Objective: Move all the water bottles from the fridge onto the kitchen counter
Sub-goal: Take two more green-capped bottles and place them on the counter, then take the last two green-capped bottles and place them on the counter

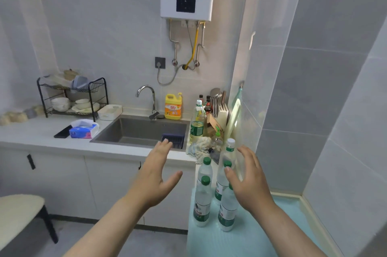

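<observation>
Several clear water bottles with green caps and green labels stand upright together on a light blue mat (261, 233) on the near right surface; the front left bottle (202, 202) and the front right bottle (227, 210) are nearest me. Behind them rises a white-capped bottle (229, 152). My left hand (157, 175) hovers open to the left of the group, fingers spread, touching nothing. Just right of the bottles, my right hand (249, 179) is open too, its thumb close to a rear green cap. The fridge is out of view.
A grey counter (37, 137) runs left with a sink (140, 131), tap, yellow detergent bottle (173, 106), tissue pack (83, 130), black phone and dish rack (73, 97). Oil bottle, rag and knife block crowd the corner behind the bottles. A stool (23, 208) stands at lower left.
</observation>
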A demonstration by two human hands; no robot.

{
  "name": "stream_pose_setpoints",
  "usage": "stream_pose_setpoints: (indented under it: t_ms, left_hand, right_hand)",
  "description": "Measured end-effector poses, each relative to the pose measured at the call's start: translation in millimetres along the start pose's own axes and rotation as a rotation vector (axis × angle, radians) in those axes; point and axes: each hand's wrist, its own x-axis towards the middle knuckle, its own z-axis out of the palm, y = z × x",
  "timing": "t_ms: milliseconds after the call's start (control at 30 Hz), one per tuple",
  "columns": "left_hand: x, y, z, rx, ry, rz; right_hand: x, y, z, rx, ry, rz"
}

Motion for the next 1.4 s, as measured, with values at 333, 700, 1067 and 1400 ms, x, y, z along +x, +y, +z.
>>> stream_pose_setpoints:
  t_ms: [333, 700, 1067, 1400]
  left_hand:
    - [-45, 67, -189, -0.045, 0.348, 0.105]
    - [-203, 167, -338, 0.373, 0.731, 0.129]
    - [-432, 296, -461, 0.954, 0.916, -0.296]
    - [-619, 392, -541, 1.148, 1.096, -0.462]
  right_hand:
    - [-21, -188, -17, 0.164, 0.079, -0.372]
    - [-96, -347, -9, 0.719, -0.034, -0.795]
    - [-266, -507, 3, 1.191, -0.344, -1.050]
    - [-452, -641, -19, 1.377, -0.506, -1.220]
